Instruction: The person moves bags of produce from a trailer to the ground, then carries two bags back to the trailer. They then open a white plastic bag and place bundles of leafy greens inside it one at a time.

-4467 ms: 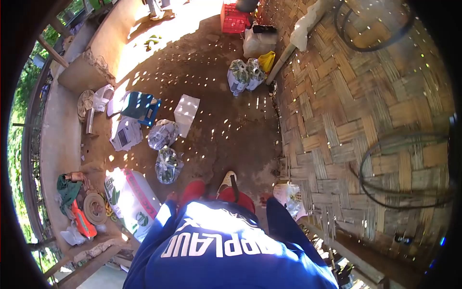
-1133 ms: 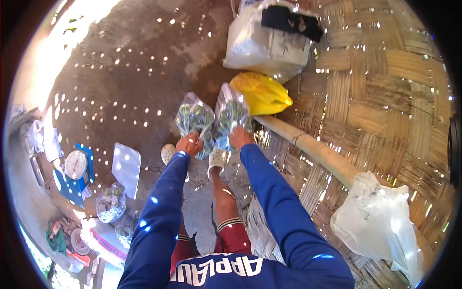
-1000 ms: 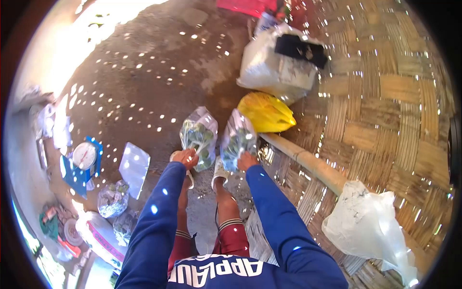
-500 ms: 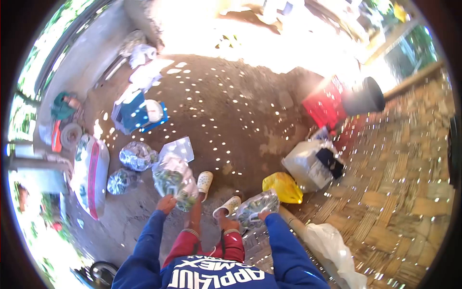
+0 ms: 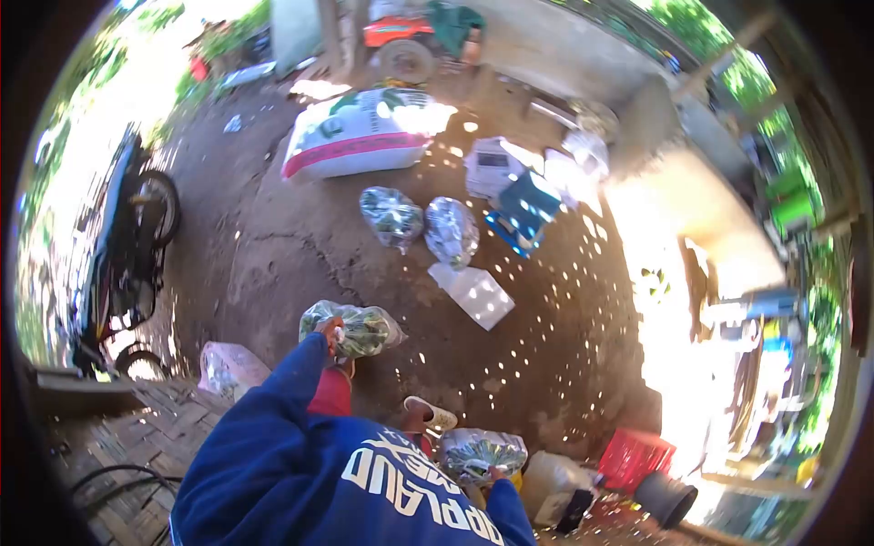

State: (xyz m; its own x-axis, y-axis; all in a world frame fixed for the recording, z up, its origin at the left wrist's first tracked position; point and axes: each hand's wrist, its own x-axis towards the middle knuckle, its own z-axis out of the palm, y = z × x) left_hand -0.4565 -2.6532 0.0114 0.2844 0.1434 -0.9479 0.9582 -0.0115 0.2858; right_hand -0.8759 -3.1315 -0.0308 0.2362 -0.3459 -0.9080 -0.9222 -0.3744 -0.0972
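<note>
My left hand [image 5: 333, 331] is closed on the gathered neck of a clear plastic bag of green leafy vegetables [image 5: 366, 329], held off to the front of my leg. A second clear plastic bag of leafy greens [image 5: 482, 454] hangs in my right hand [image 5: 498, 474], whose fingers grip it near its edge. On the dirt floor ahead lie two more filled plastic bags, one on the left [image 5: 392, 218] and one on the right [image 5: 452, 233]. A flat white sheet [image 5: 473, 297] lies close to them.
Farther off lie a large white sack with a pink stripe [image 5: 350, 150] and a blue item [image 5: 528, 207]. A motorcycle [image 5: 137, 255] stands left. Near my left side are a pinkish bag [image 5: 229, 369] and woven matting [image 5: 150, 423]. A red crate [image 5: 635, 460], black bucket [image 5: 667, 498] and whitish container [image 5: 549, 482] sit right.
My view has turned left, bringing the motorcycle into sight and shifting the floor items rightward. Both hands still hold their bags; the left bag now lies more sideways.
</note>
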